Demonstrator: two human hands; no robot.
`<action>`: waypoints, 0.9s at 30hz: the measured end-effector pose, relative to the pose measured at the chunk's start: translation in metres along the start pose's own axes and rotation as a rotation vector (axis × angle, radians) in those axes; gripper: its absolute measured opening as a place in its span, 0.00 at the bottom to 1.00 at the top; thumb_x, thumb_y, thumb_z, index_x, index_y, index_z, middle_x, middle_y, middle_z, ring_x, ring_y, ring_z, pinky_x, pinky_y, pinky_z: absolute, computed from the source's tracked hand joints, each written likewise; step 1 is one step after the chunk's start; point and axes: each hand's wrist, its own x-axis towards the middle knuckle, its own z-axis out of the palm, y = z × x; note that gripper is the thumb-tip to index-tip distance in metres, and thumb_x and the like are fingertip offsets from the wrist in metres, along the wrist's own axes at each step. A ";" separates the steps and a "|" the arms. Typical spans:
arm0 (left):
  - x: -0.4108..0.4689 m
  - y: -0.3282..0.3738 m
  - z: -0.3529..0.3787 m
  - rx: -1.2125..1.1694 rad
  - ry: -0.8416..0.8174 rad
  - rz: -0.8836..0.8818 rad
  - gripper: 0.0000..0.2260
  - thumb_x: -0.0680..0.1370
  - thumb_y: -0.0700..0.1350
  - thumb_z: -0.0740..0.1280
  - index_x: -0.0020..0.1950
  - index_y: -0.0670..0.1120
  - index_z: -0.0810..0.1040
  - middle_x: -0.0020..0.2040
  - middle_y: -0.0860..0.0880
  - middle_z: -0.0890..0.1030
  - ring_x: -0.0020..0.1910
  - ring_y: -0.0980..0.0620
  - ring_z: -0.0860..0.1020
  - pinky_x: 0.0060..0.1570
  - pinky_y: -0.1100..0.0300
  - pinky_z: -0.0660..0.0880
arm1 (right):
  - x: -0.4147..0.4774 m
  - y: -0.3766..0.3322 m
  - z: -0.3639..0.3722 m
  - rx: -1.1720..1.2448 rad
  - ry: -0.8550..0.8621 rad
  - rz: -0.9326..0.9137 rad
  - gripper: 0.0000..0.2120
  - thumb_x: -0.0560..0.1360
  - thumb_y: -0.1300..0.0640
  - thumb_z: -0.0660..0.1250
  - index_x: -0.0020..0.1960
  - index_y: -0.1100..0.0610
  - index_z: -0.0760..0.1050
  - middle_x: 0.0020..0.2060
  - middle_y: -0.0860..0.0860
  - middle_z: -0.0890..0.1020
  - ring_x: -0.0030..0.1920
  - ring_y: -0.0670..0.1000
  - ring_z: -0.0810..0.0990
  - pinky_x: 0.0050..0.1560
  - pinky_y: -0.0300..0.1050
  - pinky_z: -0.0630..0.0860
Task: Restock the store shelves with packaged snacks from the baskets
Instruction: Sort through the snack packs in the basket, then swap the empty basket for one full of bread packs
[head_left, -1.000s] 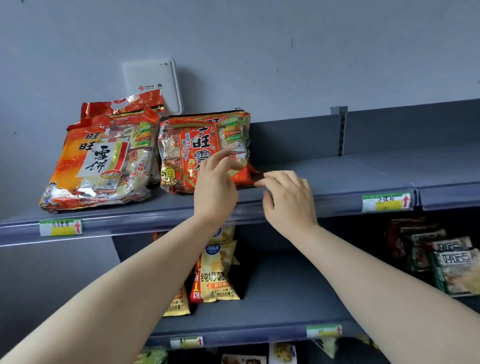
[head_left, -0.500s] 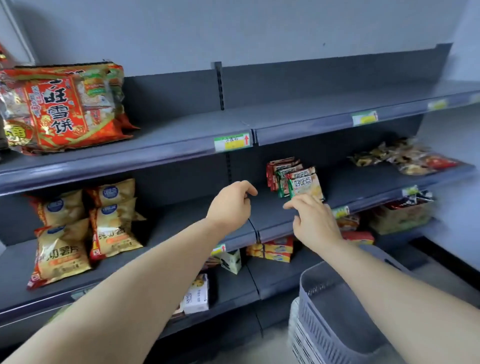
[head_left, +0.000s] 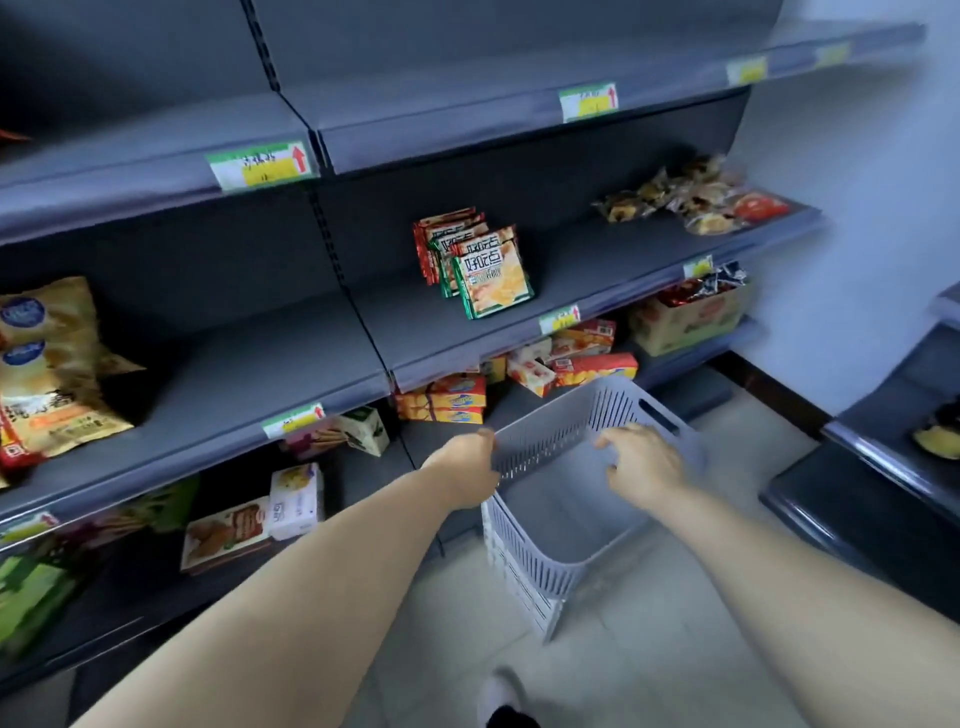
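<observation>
Basket (head_left: 561, 421) stands on the floor (head_left: 649, 649) beside the shelves (head_left: 249, 384), looking empty. My left hand (head_left: 462, 467) curls at its rim, grip unclear; my right hand (head_left: 644, 462) hovers spread above. I'd take both rims squarely before lifting.

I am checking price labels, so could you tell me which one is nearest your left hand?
The label fronting the shelf with the yellow crisp bags, just up-left of the left hand; every other label lies farther off.

Basket (head_left: 561, 431): one discernible. Hands: two recorded, left hand (head_left: 462, 475), right hand (head_left: 647, 467). Chip bags (head_left: 47, 364): at least two seen.
</observation>
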 end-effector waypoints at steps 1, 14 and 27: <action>0.005 -0.001 0.008 -0.006 -0.019 -0.028 0.16 0.78 0.45 0.63 0.65 0.43 0.70 0.61 0.43 0.77 0.59 0.41 0.77 0.54 0.53 0.75 | 0.004 0.005 0.005 -0.005 -0.017 0.016 0.21 0.75 0.60 0.64 0.67 0.49 0.72 0.63 0.49 0.75 0.66 0.52 0.71 0.59 0.45 0.71; 0.085 -0.019 0.065 -0.432 -0.133 -0.436 0.08 0.76 0.42 0.66 0.53 0.40 0.78 0.57 0.38 0.82 0.55 0.39 0.81 0.49 0.54 0.79 | 0.075 0.038 0.039 -0.146 -0.187 0.043 0.24 0.76 0.59 0.63 0.71 0.50 0.68 0.67 0.51 0.71 0.69 0.53 0.68 0.65 0.48 0.70; 0.087 -0.023 0.121 -0.791 -0.296 -0.779 0.20 0.78 0.52 0.68 0.64 0.42 0.69 0.56 0.42 0.76 0.54 0.42 0.78 0.54 0.49 0.78 | 0.110 0.052 0.105 -0.331 -0.469 -0.216 0.32 0.80 0.51 0.58 0.79 0.53 0.48 0.79 0.53 0.49 0.79 0.53 0.46 0.75 0.55 0.53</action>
